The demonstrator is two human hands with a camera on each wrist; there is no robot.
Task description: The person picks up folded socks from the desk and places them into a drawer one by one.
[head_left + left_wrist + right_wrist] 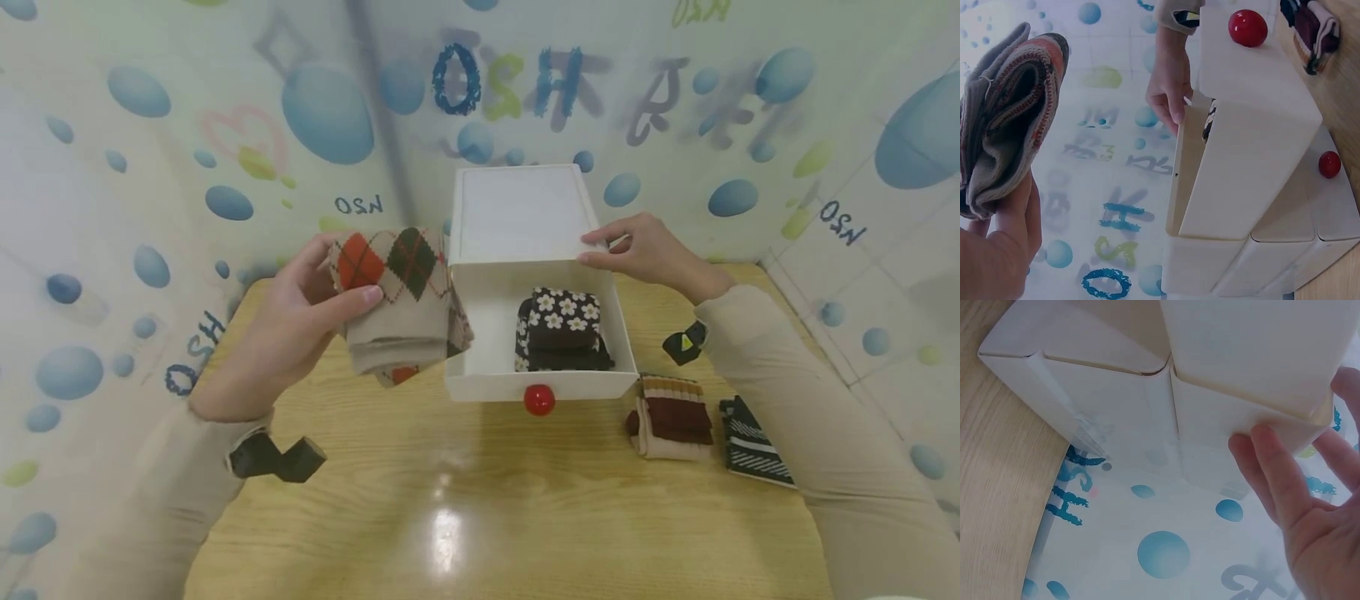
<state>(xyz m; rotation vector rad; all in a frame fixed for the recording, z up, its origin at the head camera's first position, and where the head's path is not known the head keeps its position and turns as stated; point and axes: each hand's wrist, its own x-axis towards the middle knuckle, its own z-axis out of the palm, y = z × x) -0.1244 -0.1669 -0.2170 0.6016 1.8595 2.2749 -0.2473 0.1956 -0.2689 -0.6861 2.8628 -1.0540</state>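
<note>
My left hand (pixel 288 325) holds folded argyle socks (pixel 397 292), beige with orange and green diamonds, just left of the open drawer. The left wrist view shows the rolled layers of the socks (pixel 1013 119) edge-on. At the top front corner of the white drawer unit (pixel 517 212), my right hand (pixel 648 250) grips the edge with thumb and fingers. In the right wrist view its fingers (pixel 1279 469) lie on the unit's side wall. The pulled-out top drawer (pixel 480 387) has a red knob (pixel 539 400). Inside lie folded black socks with white flowers (pixel 566 321).
Folded maroon and beige socks (pixel 675 421) lie on the wooden table (pixel 420 517) to the right of the drawer. Beside them are black socks with white stripes (pixel 753 446), partly hidden by the right sleeve. Below, another drawer has a red knob (pixel 1329 164). Patterned sheeting (pixel 330 192) stands behind.
</note>
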